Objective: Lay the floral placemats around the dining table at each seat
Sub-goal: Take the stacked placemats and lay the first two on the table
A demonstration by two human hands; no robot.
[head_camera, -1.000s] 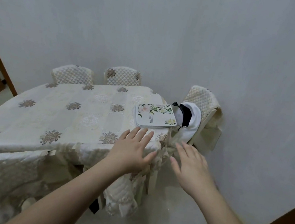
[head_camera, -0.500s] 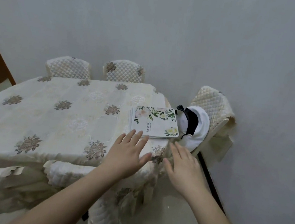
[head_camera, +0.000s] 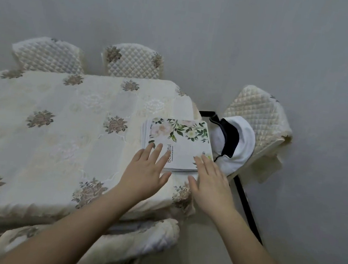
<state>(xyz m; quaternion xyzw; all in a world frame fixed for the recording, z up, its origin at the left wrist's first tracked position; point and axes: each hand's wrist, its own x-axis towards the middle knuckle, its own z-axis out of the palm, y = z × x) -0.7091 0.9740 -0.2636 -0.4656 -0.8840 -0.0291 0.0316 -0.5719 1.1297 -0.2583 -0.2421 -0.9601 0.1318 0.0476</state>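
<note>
Presently: floral placemats [head_camera: 177, 144], one stack at my bench [head_camera: 60, 132] corner; left hand [head_camera: 145, 172] and right hand [head_camera: 211, 182] flat, each grip open, best sliding thumbs under the top mat alone.

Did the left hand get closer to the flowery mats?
Yes. The left hand moved forward across the tablecloth; its fingertips now overlap the near edge of the placemat stack, which they had not reached before.

The placemat stack [head_camera: 180, 145] lies at the counter's [head_camera: 60, 132] right end. Two chairs [head_camera: 133, 62] stand behind the counter; a cap [head_camera: 232, 147] sits on the chair [head_camera: 261, 118] right of the stack.
</note>
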